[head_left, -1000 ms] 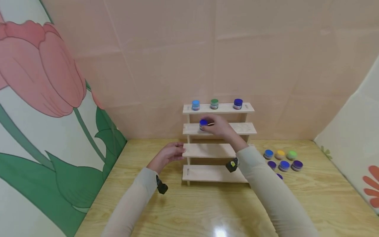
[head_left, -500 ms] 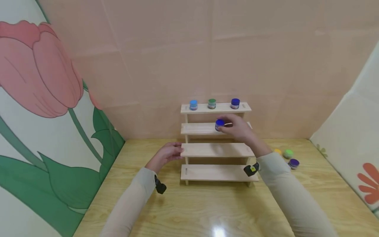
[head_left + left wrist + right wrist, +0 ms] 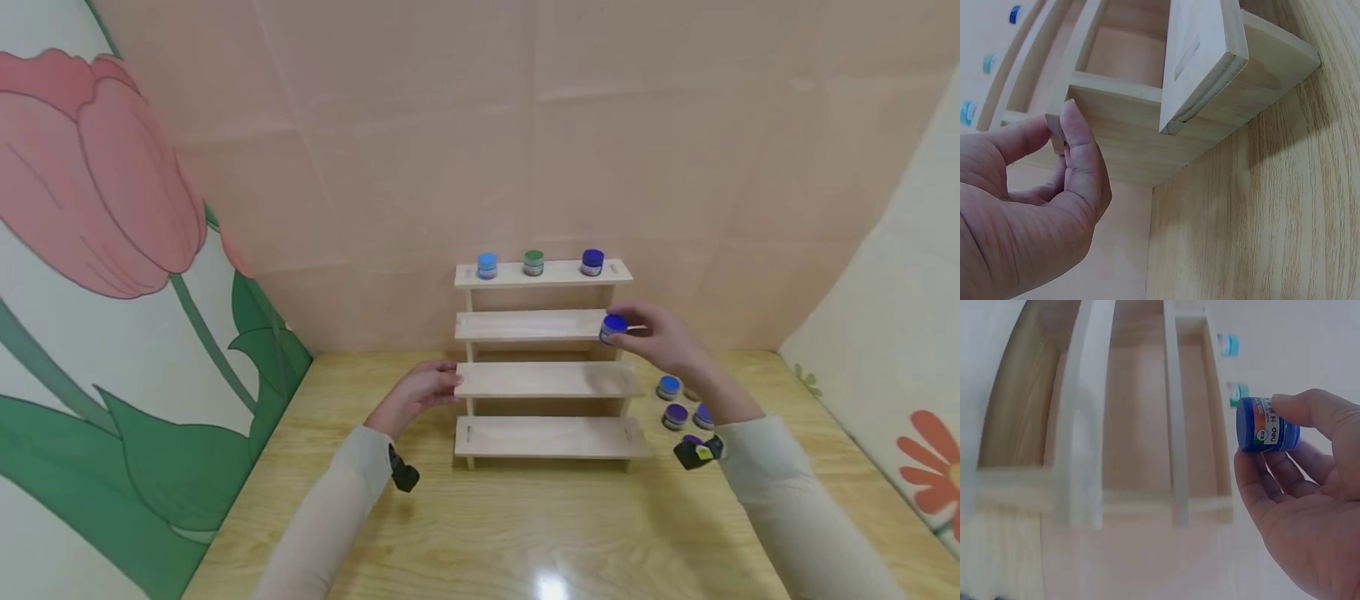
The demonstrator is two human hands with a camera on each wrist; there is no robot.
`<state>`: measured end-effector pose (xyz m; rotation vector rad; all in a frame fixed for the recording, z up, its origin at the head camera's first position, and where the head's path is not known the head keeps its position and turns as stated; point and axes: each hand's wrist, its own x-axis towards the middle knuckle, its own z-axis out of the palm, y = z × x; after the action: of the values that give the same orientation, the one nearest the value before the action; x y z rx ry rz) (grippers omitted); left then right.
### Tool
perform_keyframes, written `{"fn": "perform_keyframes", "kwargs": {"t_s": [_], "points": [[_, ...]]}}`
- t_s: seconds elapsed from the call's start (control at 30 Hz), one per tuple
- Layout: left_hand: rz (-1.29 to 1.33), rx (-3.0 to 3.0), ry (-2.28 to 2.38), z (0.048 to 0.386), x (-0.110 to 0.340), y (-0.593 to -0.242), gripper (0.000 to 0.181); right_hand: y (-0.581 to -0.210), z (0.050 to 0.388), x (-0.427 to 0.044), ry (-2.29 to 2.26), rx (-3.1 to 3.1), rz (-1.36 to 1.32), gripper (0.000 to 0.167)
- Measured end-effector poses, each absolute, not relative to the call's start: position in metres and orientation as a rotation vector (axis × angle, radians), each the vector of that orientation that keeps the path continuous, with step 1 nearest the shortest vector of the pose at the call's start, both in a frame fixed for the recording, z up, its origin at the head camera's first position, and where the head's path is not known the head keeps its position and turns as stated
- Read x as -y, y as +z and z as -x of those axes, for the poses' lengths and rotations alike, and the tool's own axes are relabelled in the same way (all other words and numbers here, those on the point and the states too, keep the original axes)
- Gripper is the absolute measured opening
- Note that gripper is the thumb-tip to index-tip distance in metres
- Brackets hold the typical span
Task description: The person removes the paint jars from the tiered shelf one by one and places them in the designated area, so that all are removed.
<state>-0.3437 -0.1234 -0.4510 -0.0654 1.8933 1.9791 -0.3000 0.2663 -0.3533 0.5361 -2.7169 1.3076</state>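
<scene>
My right hand (image 3: 660,337) pinches a small blue paint jar (image 3: 612,328) between thumb and fingers, near the right end of the second shelf from the top. In the right wrist view the jar (image 3: 1266,425) shows its printed label. A wooden tiered rack (image 3: 547,380) with several steps stands on the table. My left hand (image 3: 417,393) grips the left end of its third board; in the left wrist view the thumb and fingers of that hand (image 3: 1054,181) pinch the board's end. On the top shelf stand a light blue jar (image 3: 487,267), a green jar (image 3: 533,263) and a dark blue jar (image 3: 592,262).
Several more jars, among them a blue-lidded jar (image 3: 668,387) and a purple jar (image 3: 675,417), stand on the wooden table (image 3: 480,533) right of the rack, partly hidden by the right arm. A pinkish backdrop (image 3: 390,167) rises behind the rack.
My right hand has carried the blue jar rightwards along the second shelf, from its left part to its right end. The left hand keeps its grip on the rack.
</scene>
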Motion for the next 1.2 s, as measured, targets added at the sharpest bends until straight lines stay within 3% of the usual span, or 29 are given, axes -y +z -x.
{"fn": "perform_keyframes", "kwargs": {"t_s": [1.2], "points": [[0.044, -1.892, 1.972, 0.345, 0.125, -0.454, 0.056, -0.459, 0.242, -0.419, 1.296, 2.721, -0.36, 0.051]]}}
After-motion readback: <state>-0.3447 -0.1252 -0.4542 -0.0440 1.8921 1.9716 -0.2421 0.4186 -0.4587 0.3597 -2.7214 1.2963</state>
